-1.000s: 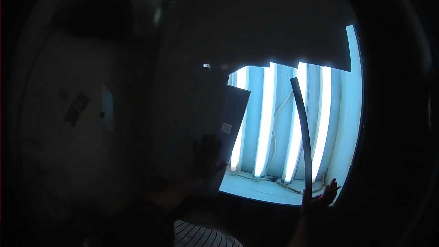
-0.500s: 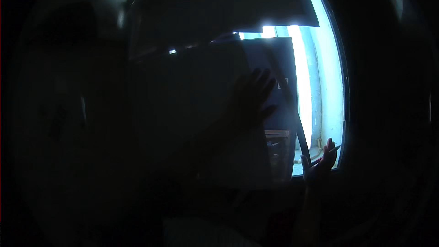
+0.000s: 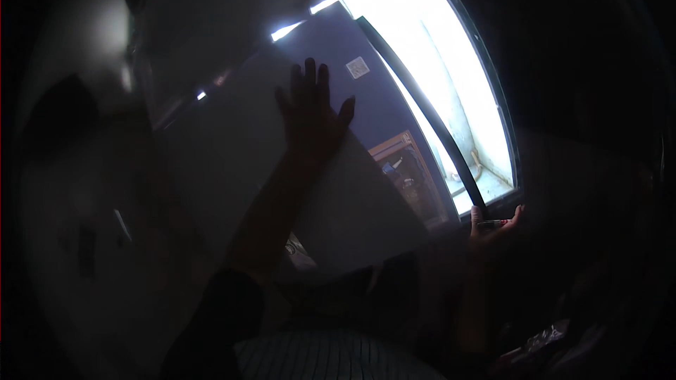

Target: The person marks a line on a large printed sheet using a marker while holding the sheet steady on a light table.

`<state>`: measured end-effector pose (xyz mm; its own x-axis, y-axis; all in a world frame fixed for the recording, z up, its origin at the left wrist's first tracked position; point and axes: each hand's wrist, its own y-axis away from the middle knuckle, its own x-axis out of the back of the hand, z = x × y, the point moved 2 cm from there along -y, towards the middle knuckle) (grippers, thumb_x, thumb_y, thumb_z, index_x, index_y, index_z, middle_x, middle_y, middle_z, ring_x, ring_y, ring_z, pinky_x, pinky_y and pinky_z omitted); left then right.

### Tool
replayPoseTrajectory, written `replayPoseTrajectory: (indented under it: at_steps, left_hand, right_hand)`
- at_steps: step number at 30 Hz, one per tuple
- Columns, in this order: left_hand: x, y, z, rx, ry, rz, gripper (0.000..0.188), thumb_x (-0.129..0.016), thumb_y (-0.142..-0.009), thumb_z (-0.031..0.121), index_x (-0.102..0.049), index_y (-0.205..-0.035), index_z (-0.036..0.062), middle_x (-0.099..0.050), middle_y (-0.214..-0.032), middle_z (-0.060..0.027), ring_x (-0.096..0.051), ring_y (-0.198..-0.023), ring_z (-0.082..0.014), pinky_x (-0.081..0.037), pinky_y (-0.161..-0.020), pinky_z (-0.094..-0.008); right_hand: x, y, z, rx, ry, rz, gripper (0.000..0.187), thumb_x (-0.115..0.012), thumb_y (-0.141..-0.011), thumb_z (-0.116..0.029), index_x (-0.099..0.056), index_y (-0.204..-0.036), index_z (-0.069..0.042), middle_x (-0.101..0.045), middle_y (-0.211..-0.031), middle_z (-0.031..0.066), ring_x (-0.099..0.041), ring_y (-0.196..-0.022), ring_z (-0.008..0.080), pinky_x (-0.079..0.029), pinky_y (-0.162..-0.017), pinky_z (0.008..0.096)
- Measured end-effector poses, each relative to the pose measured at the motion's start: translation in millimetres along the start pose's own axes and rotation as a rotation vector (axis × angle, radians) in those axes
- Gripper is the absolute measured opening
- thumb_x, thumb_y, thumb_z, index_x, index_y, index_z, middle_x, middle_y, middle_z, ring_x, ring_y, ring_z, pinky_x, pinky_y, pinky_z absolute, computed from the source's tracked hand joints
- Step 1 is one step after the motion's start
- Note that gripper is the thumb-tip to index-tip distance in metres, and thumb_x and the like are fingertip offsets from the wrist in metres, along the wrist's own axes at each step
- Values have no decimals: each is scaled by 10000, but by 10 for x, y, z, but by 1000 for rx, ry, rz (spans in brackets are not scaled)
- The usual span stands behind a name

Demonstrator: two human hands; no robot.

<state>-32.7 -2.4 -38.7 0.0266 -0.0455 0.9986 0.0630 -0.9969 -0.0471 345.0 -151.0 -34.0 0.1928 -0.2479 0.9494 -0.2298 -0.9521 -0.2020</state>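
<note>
My left hand (image 3: 313, 116) is spread with its palm toward a dark grey sheet (image 3: 239, 141) that covers much of a window. In this dim light I cannot tell whether the palm touches it. Beside it shows a purple-blue panel (image 3: 338, 49) with a small pale square label (image 3: 358, 67) and a brown-framed picture (image 3: 408, 172). A long black strip (image 3: 422, 105) runs slanting down along the bright gap. Its lower end meets my right hand (image 3: 495, 222), near the thumb. Between that hand's thumb and bent fingers lies a slim pen-like thing (image 3: 493, 224) with some red on it.
Bright light comes through the uncovered window pane (image 3: 458, 63) at the right, inside a dark frame (image 3: 503, 116). Another dark sheet (image 3: 232, 14) hangs across the top. Something shiny and crumpled (image 3: 542, 338) shows at the lower right. Most surroundings are too dark to make out.
The view has tilted and grown brighter, so the window appears slanted and further left. My left hand shows further left and higher in the picture. My right hand stays at the strip's lower end.
</note>
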Motion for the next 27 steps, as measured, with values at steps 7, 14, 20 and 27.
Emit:
replayPoseTrajectory:
  at_steps: [7,14,20,27]
  left_hand:
    - [-48,-161,264,-202,125,108,738,-497,-962,562,-385,-1486,55,-323,-1578,-188,-268,-1476,-374,-214,-1137,-669]
    - [-40,-201,249,-171,130,61,746,-473,-972,573,-350,-1517,78,-286,-1606,-169,-238,-1498,-356,-193,-1147,-668]
    - [-9,-204,243,-130,184,98,726,-489,-964,545,-363,-1515,90,-293,-1607,-147,-249,-1494,-336,-179,-1159,-656]
    - [11,-231,266,-87,259,47,618,-453,-1003,414,-365,-1505,65,-276,-1612,-128,-238,-1492,-310,-163,-1185,-604]
  right_hand:
    - [225,194,114,-151,-285,-258,344,-731,-929,-317,-590,-1094,-50,-620,-872,90,-636,-794,256,-515,-722,346]
    - [533,327,-154,-324,-579,-271,283,-710,-956,-281,-561,-1035,-54,-545,-837,4,-511,-769,92,-444,-709,259]
    - [444,448,-490,-298,-582,-236,297,-693,-966,-274,-556,-1084,-38,-578,-910,44,-550,-824,133,-464,-751,289]
    - [236,483,-418,-229,-503,-245,321,-692,-957,-239,-562,-1125,1,-615,-979,168,-613,-880,280,-492,-807,380]
